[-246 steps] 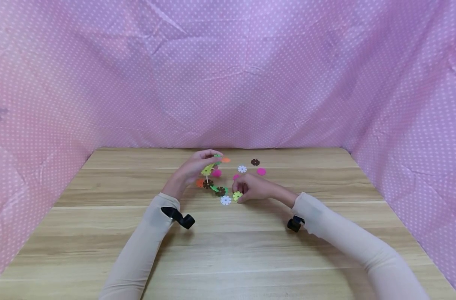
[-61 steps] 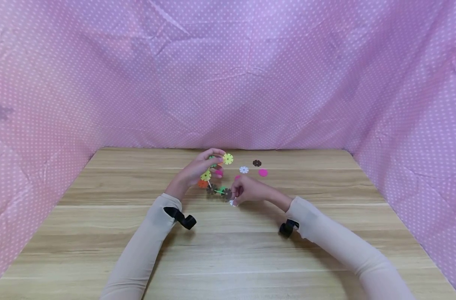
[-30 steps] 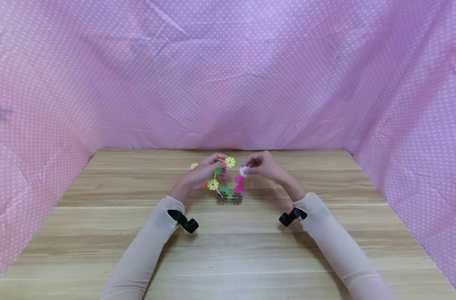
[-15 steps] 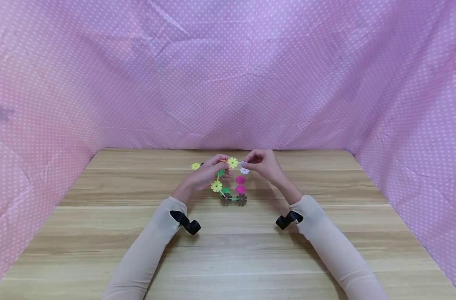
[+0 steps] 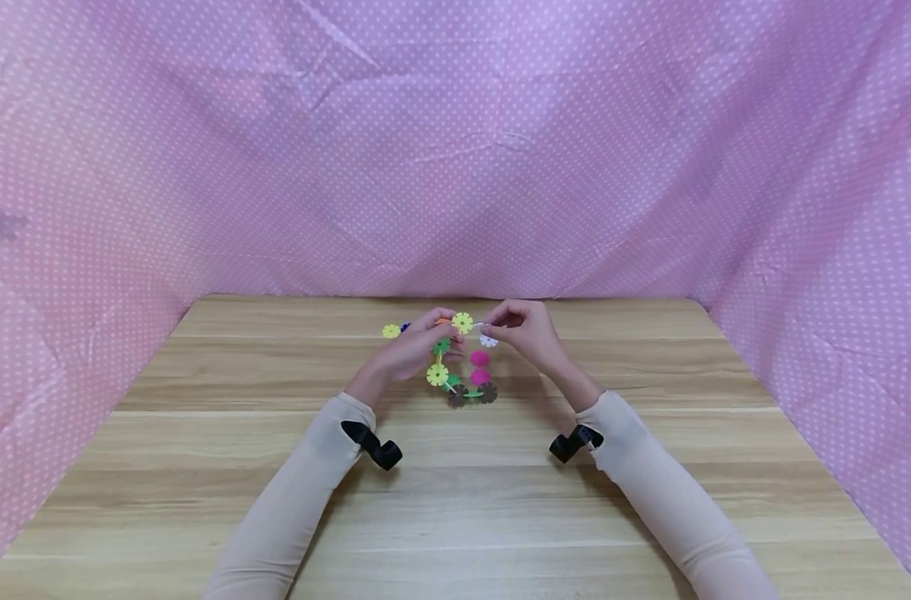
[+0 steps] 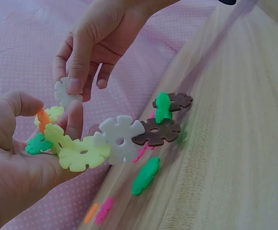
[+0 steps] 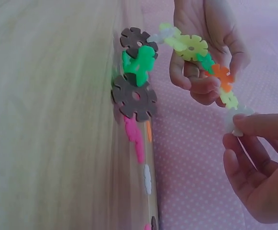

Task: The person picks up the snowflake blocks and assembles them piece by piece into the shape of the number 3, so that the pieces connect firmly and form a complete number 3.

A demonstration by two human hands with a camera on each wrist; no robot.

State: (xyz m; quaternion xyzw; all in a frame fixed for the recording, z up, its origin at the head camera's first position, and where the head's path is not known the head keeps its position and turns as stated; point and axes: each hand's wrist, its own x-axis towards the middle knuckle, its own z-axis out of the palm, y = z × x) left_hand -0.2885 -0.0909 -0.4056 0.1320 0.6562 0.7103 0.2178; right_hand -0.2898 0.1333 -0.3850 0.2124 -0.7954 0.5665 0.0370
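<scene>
My left hand (image 5: 408, 350) holds a curved chain of interlocking flower-shaped discs, its fingers around an orange disc (image 7: 221, 76) and a green disc (image 6: 39, 143). From there the chain hangs through a yellow disc (image 5: 437, 374) and a white disc (image 6: 120, 139) to two brown discs, one of them (image 7: 135, 97) at the far end with a green disc (image 7: 139, 64) between them. Another yellow disc (image 5: 463, 322) sits at the upper end. My right hand (image 5: 526, 329) pinches a white disc (image 7: 236, 120) between thumb and fingers, its edge right at that yellow disc.
Loose discs lie on the wooden table (image 5: 455, 500): two pink ones (image 5: 480, 358), a white one (image 5: 488, 341), a green one (image 6: 145, 176). Behind my left hand are a yellow disc (image 5: 391, 331) and a dark blue one (image 5: 406, 327). A pink dotted curtain (image 5: 455, 167) surrounds the table.
The yellow disc formerly in my right hand is now on the chain's upper end. My right hand has taken a white disc from the table up to it. The chain has shifted right.
</scene>
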